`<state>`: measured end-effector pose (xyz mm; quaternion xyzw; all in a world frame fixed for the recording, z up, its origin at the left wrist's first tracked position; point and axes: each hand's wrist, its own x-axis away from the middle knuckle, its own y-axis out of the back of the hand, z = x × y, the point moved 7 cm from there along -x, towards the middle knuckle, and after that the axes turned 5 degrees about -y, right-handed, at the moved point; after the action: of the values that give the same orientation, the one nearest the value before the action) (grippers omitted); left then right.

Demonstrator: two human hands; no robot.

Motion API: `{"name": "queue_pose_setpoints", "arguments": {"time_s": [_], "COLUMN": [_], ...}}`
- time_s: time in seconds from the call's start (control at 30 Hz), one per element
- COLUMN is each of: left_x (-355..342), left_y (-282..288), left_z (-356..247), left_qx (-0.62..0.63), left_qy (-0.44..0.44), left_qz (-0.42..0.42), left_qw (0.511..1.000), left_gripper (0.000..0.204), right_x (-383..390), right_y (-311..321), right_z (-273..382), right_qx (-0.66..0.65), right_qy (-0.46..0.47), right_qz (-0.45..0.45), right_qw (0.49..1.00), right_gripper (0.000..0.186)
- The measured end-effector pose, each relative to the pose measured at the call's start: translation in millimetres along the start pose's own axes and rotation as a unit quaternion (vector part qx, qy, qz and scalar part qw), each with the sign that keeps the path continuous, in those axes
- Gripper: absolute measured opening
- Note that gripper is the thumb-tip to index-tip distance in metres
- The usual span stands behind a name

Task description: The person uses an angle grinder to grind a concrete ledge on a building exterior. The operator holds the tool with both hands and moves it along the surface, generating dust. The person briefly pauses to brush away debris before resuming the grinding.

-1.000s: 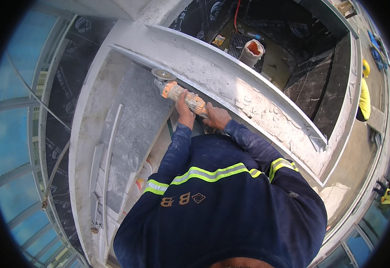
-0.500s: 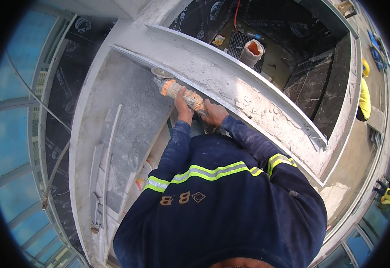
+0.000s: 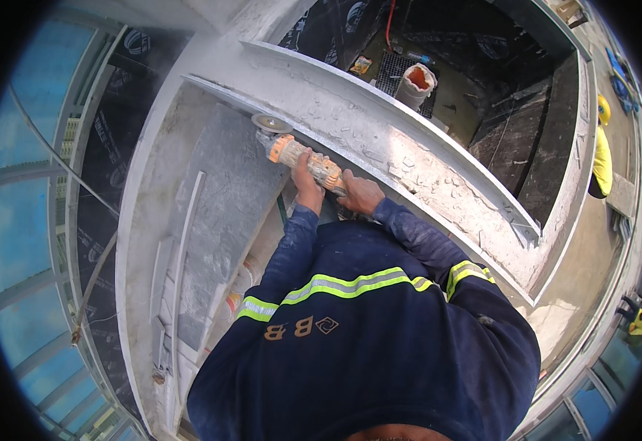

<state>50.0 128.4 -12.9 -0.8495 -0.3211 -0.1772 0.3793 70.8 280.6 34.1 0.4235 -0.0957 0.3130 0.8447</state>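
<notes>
My left hand [image 3: 306,182] is wrapped round the dusty orange body of an angle grinder [image 3: 285,151]. Farther back on the same tool, my right hand [image 3: 360,192] grips its rear end. The round disc [image 3: 271,123] at the grinder's head lies beside a thin metal strip [image 3: 225,94], which runs along the edge of a dusty ledge [image 3: 335,126]. Whether the disc touches the strip, I cannot tell. Below the head lies a grey slab-like surface [image 3: 225,162].
Beyond a second upright metal strip [image 3: 379,97] is a dark pit holding a pipe stub [image 3: 415,87] and a black grate [image 3: 391,72]. Long narrow strips [image 3: 187,242] lie at the left. A person in a yellow vest [image 3: 601,158] is at the far right.
The grinder and both hands have shifted slightly to the right and toward me. Both hands keep their hold on the tool.
</notes>
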Motion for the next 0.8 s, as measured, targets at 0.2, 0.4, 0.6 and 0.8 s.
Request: {"name": "queue_pose_setpoints", "arguments": {"time_s": [0.2, 0.4, 0.6, 0.8], "left_x": [3.0, -14.3, -41.7, -34.2], "left_y": [0.1, 1.8, 6.8, 7.0], "left_z": [0.8, 2.7, 1.8, 2.4], "left_qx": [0.002, 0.013, -0.006, -0.01], "left_qy": [-0.018, -0.016, -0.025, -0.014], "left_qz": [0.008, 0.011, 0.027, 0.019], "left_qw": [1.0, 1.0, 0.999, 1.0], "left_gripper": [0.021, 0.021, 0.032, 0.034], "right_x": [2.3, -13.4, -37.7, -28.1], "right_y": [-3.6, -5.1, -14.9, -9.4], "right_z": [-6.0, -4.9, -8.6, -5.1], "right_qx": [0.002, 0.0, -0.002, -0.005], "right_qy": [0.012, 0.014, 0.027, 0.011], "right_qz": [-0.013, -0.025, -0.037, -0.017], "right_qw": [1.0, 1.0, 0.999, 1.0], "right_gripper": [0.053, 0.05, 0.051, 0.048]}}
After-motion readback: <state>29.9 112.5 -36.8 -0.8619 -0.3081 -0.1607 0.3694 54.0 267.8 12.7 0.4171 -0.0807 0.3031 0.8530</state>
